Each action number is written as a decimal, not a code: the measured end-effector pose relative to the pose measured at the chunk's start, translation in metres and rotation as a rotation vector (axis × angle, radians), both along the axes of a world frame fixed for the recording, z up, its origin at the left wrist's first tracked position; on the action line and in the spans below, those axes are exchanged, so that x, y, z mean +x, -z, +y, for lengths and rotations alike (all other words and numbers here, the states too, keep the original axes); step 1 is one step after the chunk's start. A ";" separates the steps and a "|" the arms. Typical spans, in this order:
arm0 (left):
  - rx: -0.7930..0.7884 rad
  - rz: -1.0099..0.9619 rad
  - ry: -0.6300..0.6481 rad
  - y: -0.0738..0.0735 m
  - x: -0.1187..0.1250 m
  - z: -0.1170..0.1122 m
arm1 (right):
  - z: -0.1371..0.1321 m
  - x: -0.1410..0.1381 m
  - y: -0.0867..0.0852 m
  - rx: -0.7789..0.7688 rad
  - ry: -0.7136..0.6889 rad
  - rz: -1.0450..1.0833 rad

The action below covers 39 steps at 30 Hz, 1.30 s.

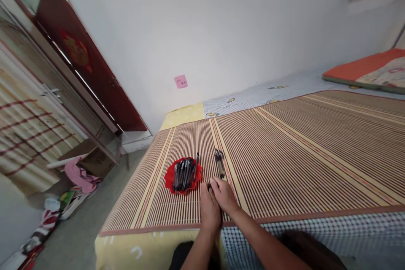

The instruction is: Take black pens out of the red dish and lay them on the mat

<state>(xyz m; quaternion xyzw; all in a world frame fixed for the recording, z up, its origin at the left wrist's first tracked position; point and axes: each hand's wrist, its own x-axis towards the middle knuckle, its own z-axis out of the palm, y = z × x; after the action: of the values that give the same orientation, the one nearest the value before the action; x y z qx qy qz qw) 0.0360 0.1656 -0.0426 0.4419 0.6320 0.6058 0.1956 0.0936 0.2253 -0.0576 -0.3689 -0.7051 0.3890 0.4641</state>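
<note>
My left hand (209,207) and my right hand (224,195) meet near the front of the striped mat (284,147). Both are closed around a pen (209,186); only its dark end shows between the fingers. Left of them, a red scalloped dish (168,177) holds several black-capped pens (183,173). One pen (196,166) leans along the dish's right side. Just beyond my right hand, two clear-barrelled pens with black caps (219,163) lie side by side on the mat.
The mat covers a bed with a patterned sheet (243,97). A folded orange quilt (357,67) lies at the far right. A pink note (181,81) is stuck on the white wall. To the left are a dark red door (85,59), a cardboard box (96,162) and floor clutter.
</note>
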 end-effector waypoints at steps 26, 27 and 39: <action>0.112 -1.165 0.587 -0.034 -0.055 -0.078 | -0.039 0.094 -0.039 -0.886 -0.640 0.984; 0.112 -1.167 0.592 -0.036 -0.054 -0.081 | -0.038 0.093 -0.038 -0.893 -0.647 0.986; -0.199 0.130 -0.139 -0.057 -0.081 -0.043 | -0.023 0.085 -0.007 -0.908 -0.356 0.966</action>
<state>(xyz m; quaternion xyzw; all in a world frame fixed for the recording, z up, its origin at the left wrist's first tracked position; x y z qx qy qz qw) -0.0454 0.1225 0.0142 0.4140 0.7294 0.5223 0.1545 0.1784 0.2021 -0.0506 -0.1906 -0.2362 0.8372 0.4550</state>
